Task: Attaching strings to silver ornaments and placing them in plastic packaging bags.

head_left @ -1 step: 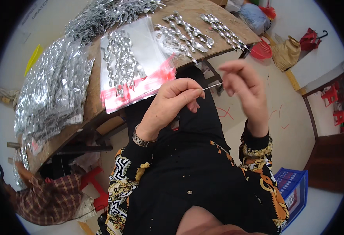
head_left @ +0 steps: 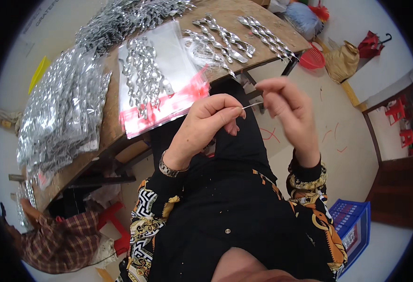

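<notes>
My left hand (head_left: 206, 124) pinches a thin silver needle or wire (head_left: 252, 105) between thumb and forefinger, held above my lap. The wire's free end points at my right hand (head_left: 289, 110), which hovers just beside it with thumb and fingertips pinched together; anything in that pinch is too fine to see. Just beyond the hands, a clear plastic bag with a red strip (head_left: 169, 101) lies on the wooden table (head_left: 234, 14), with silvery twisted bead strands (head_left: 143, 70) on it.
More silver strands (head_left: 225, 37) lie in rows on the table, and a heap of silvery packets (head_left: 60, 113) covers its left end. On the floor are a red basket (head_left: 312, 58), a blue crate (head_left: 352, 225) and a red stool (head_left: 110, 218).
</notes>
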A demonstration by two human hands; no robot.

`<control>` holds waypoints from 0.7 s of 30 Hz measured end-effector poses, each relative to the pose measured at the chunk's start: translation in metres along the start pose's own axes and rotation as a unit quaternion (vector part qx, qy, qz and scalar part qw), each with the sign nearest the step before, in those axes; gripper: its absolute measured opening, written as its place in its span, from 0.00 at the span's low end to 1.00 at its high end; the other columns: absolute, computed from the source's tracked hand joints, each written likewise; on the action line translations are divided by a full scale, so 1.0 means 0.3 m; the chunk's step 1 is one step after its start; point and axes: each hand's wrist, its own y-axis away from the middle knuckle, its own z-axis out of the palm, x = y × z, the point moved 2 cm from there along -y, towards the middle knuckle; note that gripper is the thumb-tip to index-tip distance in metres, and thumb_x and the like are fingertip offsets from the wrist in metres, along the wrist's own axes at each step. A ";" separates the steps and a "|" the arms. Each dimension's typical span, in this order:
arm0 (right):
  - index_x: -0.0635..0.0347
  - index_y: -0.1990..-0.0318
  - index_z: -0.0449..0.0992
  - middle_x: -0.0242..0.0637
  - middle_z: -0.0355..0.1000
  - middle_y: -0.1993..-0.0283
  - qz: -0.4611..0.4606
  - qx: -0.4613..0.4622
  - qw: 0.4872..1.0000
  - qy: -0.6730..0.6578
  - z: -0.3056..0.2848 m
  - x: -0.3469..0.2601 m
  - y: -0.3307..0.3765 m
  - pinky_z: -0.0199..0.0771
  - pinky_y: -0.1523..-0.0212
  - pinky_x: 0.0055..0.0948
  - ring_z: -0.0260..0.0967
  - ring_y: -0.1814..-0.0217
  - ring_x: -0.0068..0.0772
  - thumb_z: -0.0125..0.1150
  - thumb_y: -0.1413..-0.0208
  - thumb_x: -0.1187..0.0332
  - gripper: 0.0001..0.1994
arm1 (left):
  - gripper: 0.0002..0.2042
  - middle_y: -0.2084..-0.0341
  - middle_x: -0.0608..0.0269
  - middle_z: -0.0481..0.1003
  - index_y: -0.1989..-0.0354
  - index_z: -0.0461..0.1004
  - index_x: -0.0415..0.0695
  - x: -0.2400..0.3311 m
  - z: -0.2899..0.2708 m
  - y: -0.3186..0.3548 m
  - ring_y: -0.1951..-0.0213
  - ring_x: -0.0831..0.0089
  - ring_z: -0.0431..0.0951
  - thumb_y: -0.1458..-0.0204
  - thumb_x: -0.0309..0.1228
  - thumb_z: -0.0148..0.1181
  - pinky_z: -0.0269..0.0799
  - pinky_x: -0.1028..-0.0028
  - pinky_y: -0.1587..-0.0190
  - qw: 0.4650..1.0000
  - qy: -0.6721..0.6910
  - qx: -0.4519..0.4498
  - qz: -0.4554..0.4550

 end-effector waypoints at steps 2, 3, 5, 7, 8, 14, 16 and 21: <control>0.64 0.57 0.73 0.29 0.62 0.74 -0.080 -0.025 0.971 0.222 0.015 0.028 0.015 0.57 0.73 0.20 0.58 0.74 0.18 0.57 0.48 0.75 0.10 | 0.07 0.80 0.70 0.70 0.66 0.73 0.36 0.000 0.002 -0.015 0.77 0.83 0.70 0.43 0.27 0.51 0.69 0.81 0.70 1.000 -0.014 -0.006 -0.014; 0.64 0.62 0.76 0.31 0.62 0.75 -0.055 0.002 0.970 0.238 0.030 0.031 0.024 0.58 0.74 0.22 0.58 0.75 0.20 0.63 0.54 0.75 0.10 | 0.07 0.78 0.70 0.71 0.68 0.73 0.37 -0.003 0.000 -0.026 0.77 0.85 0.70 0.43 0.27 0.51 0.67 0.82 0.72 0.999 -0.030 -0.005 -0.025; 0.63 0.64 0.77 0.31 0.62 0.75 -0.044 0.014 0.963 0.265 0.033 0.056 0.036 0.58 0.74 0.22 0.59 0.75 0.21 0.64 0.54 0.75 0.09 | 0.06 0.79 0.70 0.70 0.68 0.73 0.38 -0.020 -0.006 -0.046 0.77 0.85 0.70 0.43 0.27 0.51 0.66 0.82 0.73 0.998 -0.054 -0.024 -0.036; 0.63 0.68 0.78 0.32 0.63 0.75 -0.027 0.041 0.959 0.280 0.032 0.077 0.046 0.58 0.74 0.22 0.59 0.75 0.24 0.65 0.55 0.76 0.05 | 0.06 0.80 0.69 0.70 0.68 0.72 0.38 -0.034 -0.003 -0.070 0.78 0.84 0.69 0.44 0.27 0.52 0.64 0.82 0.74 0.995 -0.073 -0.038 -0.052; 0.63 0.68 0.78 0.32 0.63 0.75 -0.019 0.051 0.957 0.285 0.026 0.082 0.050 0.58 0.74 0.22 0.59 0.75 0.24 0.65 0.55 0.76 0.05 | 0.06 0.80 0.69 0.70 0.68 0.72 0.38 -0.044 -0.002 -0.081 0.78 0.84 0.69 0.44 0.27 0.52 0.64 0.82 0.74 0.995 -0.069 -0.051 -0.057; 0.63 0.70 0.77 0.33 0.64 0.73 0.028 0.114 0.946 0.302 -0.007 0.092 0.075 0.59 0.73 0.23 0.62 0.72 0.25 0.63 0.54 0.77 0.03 | 0.06 0.80 0.70 0.70 0.67 0.73 0.38 -0.083 0.003 -0.157 0.77 0.84 0.70 0.44 0.27 0.53 0.64 0.83 0.75 0.987 -0.064 -0.107 -0.098; 0.63 0.71 0.75 0.34 0.65 0.70 0.020 0.115 0.947 0.301 -0.009 0.076 0.087 0.61 0.72 0.25 0.64 0.69 0.28 0.61 0.52 0.77 0.02 | 0.05 0.80 0.70 0.70 0.67 0.73 0.38 -0.091 0.007 -0.173 0.78 0.85 0.70 0.44 0.27 0.53 0.63 0.84 0.78 0.985 -0.092 -0.106 -0.102; 0.64 0.70 0.73 0.36 0.66 0.67 0.021 0.127 0.943 0.307 -0.061 0.087 0.134 0.65 0.68 0.27 0.66 0.67 0.32 0.59 0.51 0.78 0.02 | 0.06 0.82 0.71 0.70 0.66 0.74 0.37 -0.137 0.032 -0.208 0.79 0.86 0.70 0.44 0.27 0.54 0.62 0.85 0.79 0.965 -0.079 -0.189 -0.166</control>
